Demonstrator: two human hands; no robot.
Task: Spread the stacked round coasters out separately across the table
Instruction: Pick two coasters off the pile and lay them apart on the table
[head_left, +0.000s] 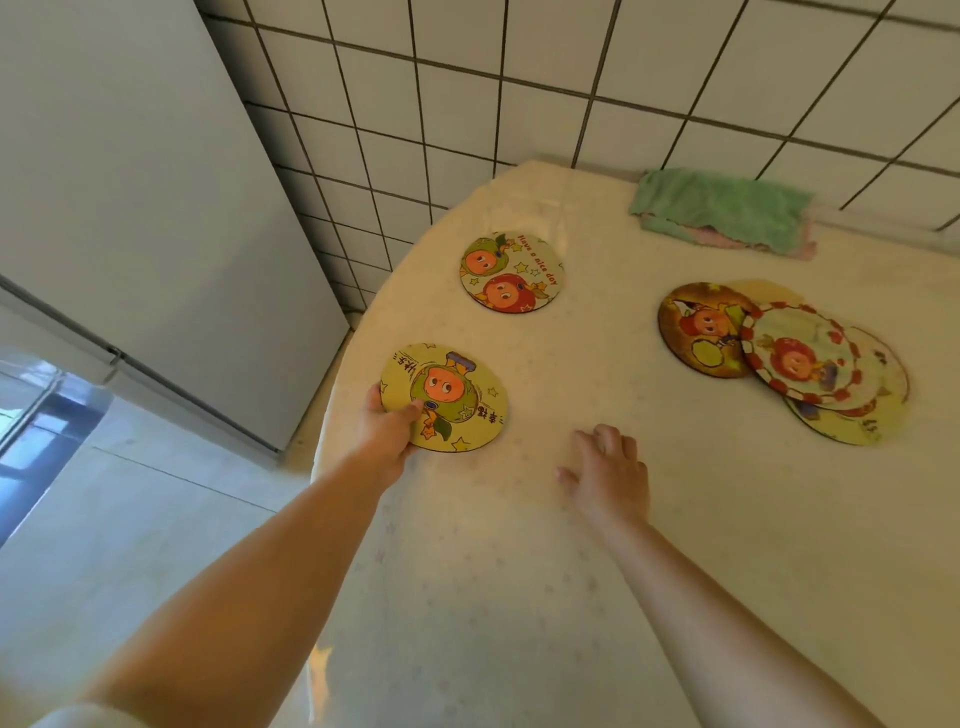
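My left hand (387, 428) grips the near-left rim of a round yellow coaster (457, 389) with a green cartoon figure, held low over the table's left edge. A second coaster (511, 272) printed "Have a nice day" lies alone farther back. At the right, several coasters overlap in a loose pile: a brown one (691, 332), a red-and-white rimmed one (800, 353) on top, and a yellow one (841, 423) underneath. My right hand (608, 470) rests palm down on the table between the held coaster and the pile, fingers slightly apart, holding nothing.
The table (519, 571) has a pale yellow cover with faint stars and a curved left edge. A folded green cloth (722, 208) over a pink one lies at the back by the tiled wall (571, 78). A white fridge (130, 208) stands left.
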